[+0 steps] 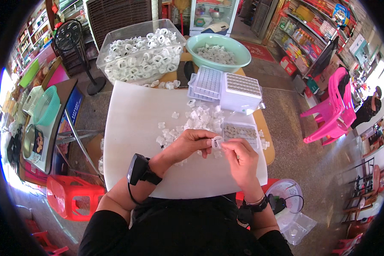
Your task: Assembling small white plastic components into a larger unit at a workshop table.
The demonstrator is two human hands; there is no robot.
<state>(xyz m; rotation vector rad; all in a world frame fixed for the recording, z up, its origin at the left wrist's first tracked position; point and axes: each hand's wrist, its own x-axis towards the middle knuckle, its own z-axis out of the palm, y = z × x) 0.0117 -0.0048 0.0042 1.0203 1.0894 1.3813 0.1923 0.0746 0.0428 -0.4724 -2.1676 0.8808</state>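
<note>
My left hand point(195, 143) pinches a small white plastic ring point(217, 141) above the white tabletop point(136, 111). At the ring's right edge my right hand point(240, 160) is closed, thumb and forefinger together; anything between them is too small to make out. Beyond and beneath the hands spreads a loose pile of small translucent white plastic pieces point(202, 117), partly covered by my fingers. Just beyond my right hand lies a shallow clear tray point(257, 135) with many small greyish pieces in it.
At the far edge stand stacked white trays point(242, 96) and flatter gridded trays point(207, 83). Behind them are a large clear bin point(111, 70) of white rings and a green basin point(243, 53) of small pieces. A red stool point(72, 194) stands left, pink chairs point(335, 106) right.
</note>
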